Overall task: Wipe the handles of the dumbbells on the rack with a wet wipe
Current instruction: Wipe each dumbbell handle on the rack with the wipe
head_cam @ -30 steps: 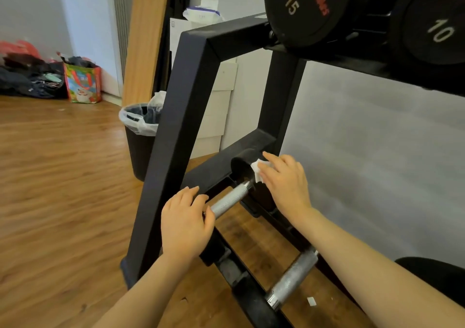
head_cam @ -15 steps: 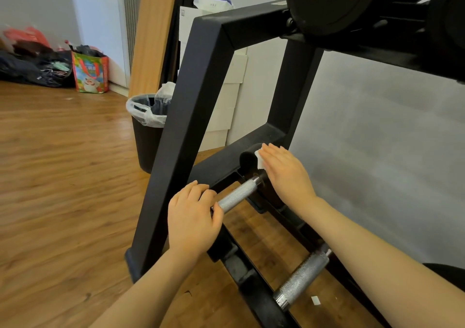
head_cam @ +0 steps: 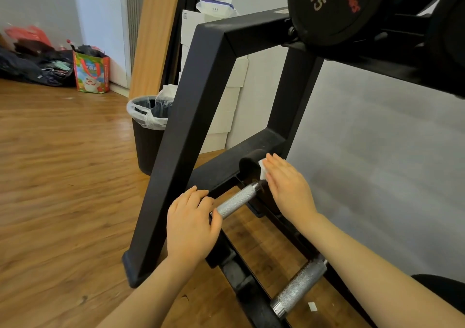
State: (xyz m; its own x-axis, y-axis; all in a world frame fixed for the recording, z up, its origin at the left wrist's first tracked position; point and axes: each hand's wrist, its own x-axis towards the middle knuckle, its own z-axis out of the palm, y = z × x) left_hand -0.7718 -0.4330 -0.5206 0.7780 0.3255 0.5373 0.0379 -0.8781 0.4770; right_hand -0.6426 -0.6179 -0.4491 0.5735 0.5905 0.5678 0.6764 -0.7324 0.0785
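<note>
A black dumbbell rack (head_cam: 198,116) stands on a wood floor. On its lowest tier lies a small dumbbell with a knurled silver handle (head_cam: 236,200). My left hand (head_cam: 191,223) grips the near end of that dumbbell. My right hand (head_cam: 289,188) lies flat with straight fingers on the far black head (head_cam: 249,162), pressing a white wet wipe (head_cam: 262,167) against it. A second knurled handle (head_cam: 298,287) lies lower right. A dumbbell marked 15 (head_cam: 334,2) sits on the top tier.
A black bin with a clear liner (head_cam: 148,131) stands just left of the rack. A wipe packet (head_cam: 216,5) lies on white boxes behind. Bags (head_cam: 91,72) are piled by the far left wall. A paper scrap (head_cam: 312,306) lies on the floor.
My right hand has flattened and slid with the wipe from the handle's far end up onto the dumbbell head. My left hand keeps its grip. The camera has moved closer.
</note>
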